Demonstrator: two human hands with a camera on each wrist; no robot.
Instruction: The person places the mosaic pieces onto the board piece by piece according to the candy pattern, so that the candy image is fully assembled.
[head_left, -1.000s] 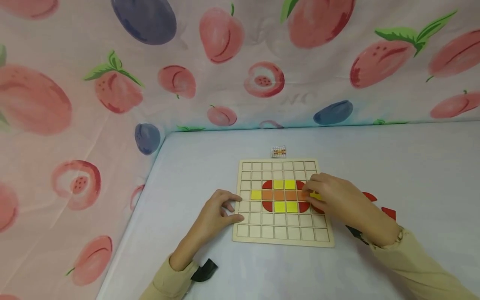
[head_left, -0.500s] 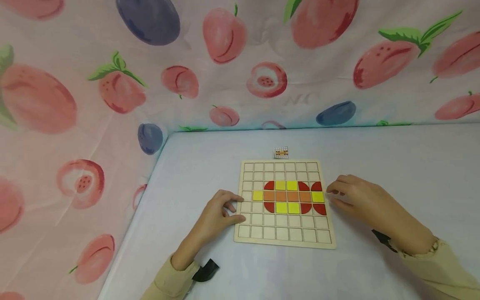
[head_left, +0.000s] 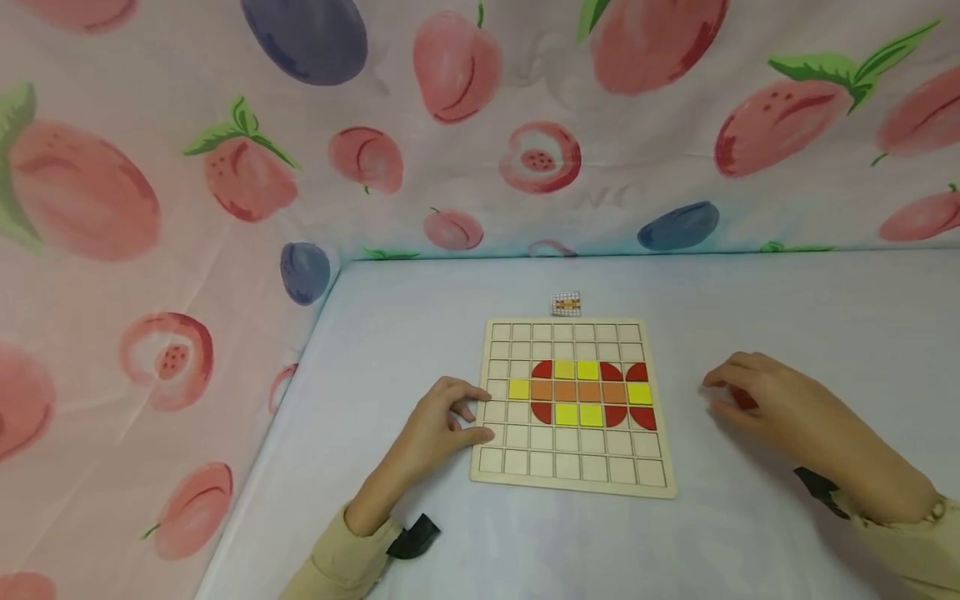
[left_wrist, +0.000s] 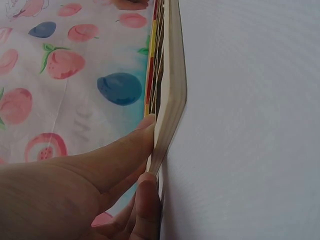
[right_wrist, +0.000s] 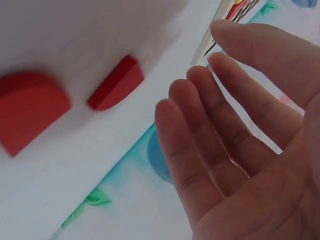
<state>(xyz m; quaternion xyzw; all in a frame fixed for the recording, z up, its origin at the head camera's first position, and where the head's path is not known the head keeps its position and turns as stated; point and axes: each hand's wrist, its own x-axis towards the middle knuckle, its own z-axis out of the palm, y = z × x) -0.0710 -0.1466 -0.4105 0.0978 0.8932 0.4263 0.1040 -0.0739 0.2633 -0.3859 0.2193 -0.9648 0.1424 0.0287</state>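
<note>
A wooden grid board (head_left: 540, 458) lies flat on the table with red, yellow and orange pieces set in its middle rows. My left hand (head_left: 438, 417) rests thumb and fingertips on its left edge, spaced apart; the left wrist view shows the thumb (left_wrist: 125, 147) against the board's side. Off to the right of the board hovers my right hand (head_left: 780, 408), fingers loosely bent and holding nothing. Beneath it a red piece (head_left: 742, 398) peeks out. Two red pieces show in the right wrist view, one rounded (right_wrist: 30, 110) and one standing narrow (right_wrist: 117, 85), apart from the fingers.
A small printed pattern card (head_left: 566, 304) lies just behind the board. The table (head_left: 405, 317) has a pale cloth, and fruit-print fabric (head_left: 465, 183) hangs behind it and on the left. Black wrist straps (head_left: 414, 537) show at both sleeves.
My right hand has left the board's right side and moved rightward over the loose red pieces. A red, yellow, red column now shows uncovered at the board's right. The left hand stays put.
</note>
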